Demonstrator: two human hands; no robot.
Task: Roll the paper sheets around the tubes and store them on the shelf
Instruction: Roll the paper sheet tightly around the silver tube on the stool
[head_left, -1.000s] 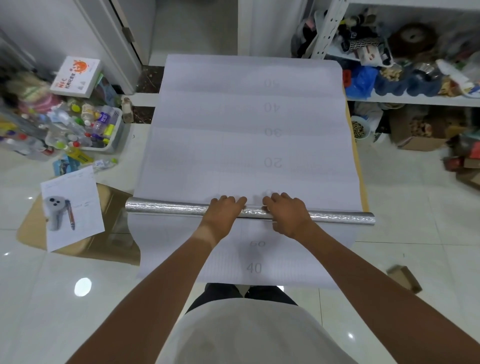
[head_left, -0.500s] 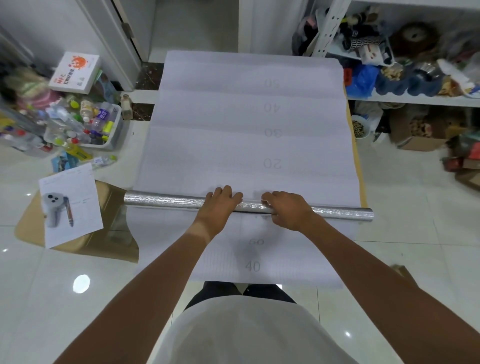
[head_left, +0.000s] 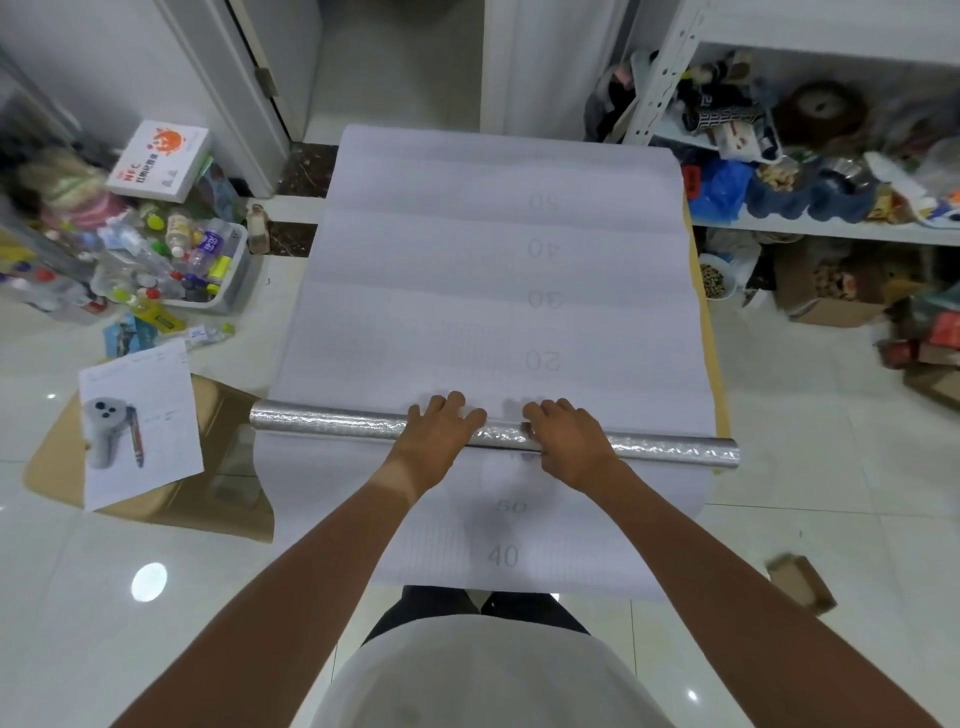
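A large white paper sheet (head_left: 498, 291) with faint printed numbers lies flat on a table, its near end hanging over the edge towards me. A long silver tube (head_left: 332, 422) lies crosswise on the sheet. My left hand (head_left: 439, 434) and my right hand (head_left: 563, 439) sit side by side on the tube's middle, palms down, fingers curled over its far side. The tube's ends stick out past both hands. The white shelf (head_left: 810, 228) stands at the right, crowded with items.
A bin of bottles (head_left: 171, 260) and a white box (head_left: 158, 161) sit on the floor at the left. A cardboard sheet (head_left: 218, 493) carries a paper with a controller and pen (head_left: 137, 426). Cardboard boxes (head_left: 826, 296) lie under the shelf; a small box (head_left: 802, 582) lies at the right.
Both hands have pushed the silver tube a little away from me, nearer the printed "20". My fingers reach further over it.
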